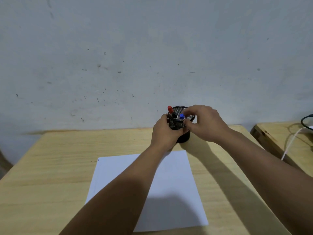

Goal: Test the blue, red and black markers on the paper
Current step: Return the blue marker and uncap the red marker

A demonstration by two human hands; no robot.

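A black mesh pen holder [183, 139] stands at the far edge of the wooden table. Three markers stick out of it: a red-capped marker [169, 109], a black-capped marker [174, 115] and a blue-capped marker [181, 116]. My left hand [165, 133] wraps around the holder's left side. My right hand [203, 123] reaches in from the right, and its fingertips pinch the blue marker just below its cap. A white sheet of paper [177, 184] lies flat on the table in front of the holder, partly covered by my left forearm.
The light wooden table [50, 167] stands against a scuffed grey wall [135, 56]. A second wooden surface [279, 133] sits at the right with a black cable [304, 119] and a white cable [289, 146] on it.
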